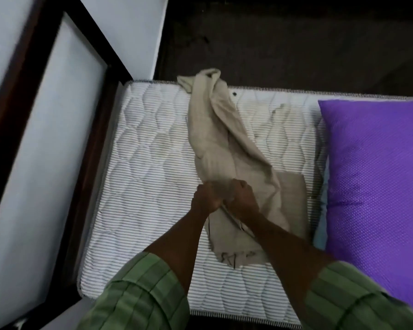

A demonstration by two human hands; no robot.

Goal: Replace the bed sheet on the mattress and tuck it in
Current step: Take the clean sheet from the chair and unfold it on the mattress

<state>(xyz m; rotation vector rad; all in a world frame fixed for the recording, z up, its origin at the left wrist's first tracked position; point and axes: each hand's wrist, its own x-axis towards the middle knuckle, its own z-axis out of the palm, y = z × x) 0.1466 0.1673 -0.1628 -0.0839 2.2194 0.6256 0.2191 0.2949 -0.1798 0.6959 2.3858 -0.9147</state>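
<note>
Both fists are curled tight on the same bunched stretch of cloth, knuckles side by side and almost touching: the left hand grips the gathered fabric from the left, the right hand clamps it from the right. The fingertips themselves are buried in the folds and blurred.

What they hold is the bed sheet, a beige woven cloth, matte and soft, drawn up into a long rope-like twist. Its long axis runs away from the person, from the fists up and slightly left across the mattress, with the far end flopping over the far edge toward the dark floor. Behind the fists, the near part of the sheet is still a flat folded rectangle lying on the mattress, with some dark markings at its near edge.

The mattress is bare, white with fine grey stripes and wavy quilted stitching, rounded at the corners and edged with striped piping. A glossy purple pillow, dimpled in texture, lies on it to the right, just beside the sheet. A dark wooden bed frame borders the left side. Green striped sleeves are rolled back on both forearms.
</note>
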